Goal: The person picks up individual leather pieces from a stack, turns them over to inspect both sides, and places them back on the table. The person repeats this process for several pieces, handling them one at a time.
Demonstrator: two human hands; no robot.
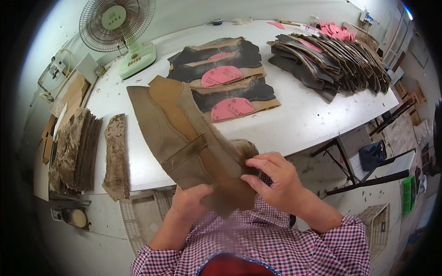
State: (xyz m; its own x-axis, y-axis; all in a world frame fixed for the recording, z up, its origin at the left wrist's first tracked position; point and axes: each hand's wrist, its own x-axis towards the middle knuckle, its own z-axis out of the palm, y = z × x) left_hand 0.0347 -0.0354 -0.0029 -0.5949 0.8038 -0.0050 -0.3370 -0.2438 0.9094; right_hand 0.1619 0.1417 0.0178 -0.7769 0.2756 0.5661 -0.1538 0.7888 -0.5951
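A brown boot upper (172,124), with a tan centre panel and a strap across it, is held up in front of me at the table's near edge. My left hand (191,200) grips its lower edge, thumb on the outer face and the other fingers mostly hidden behind. At the right edge, where a furry lining shows, my right hand (276,179) has thumb and fingers closed on the upper. Just beyond it lie flat, overlapping dark and tan shoe pieces (230,60), with pink half-round patches (231,109) on them.
On the white table (294,124), a furry strip (116,156) and a stack of furry pieces (76,149) lie left. A pale green fan (138,60) stands at the back. Far right are a big pile of shoe pieces (331,64) and loose pink patches (338,31).
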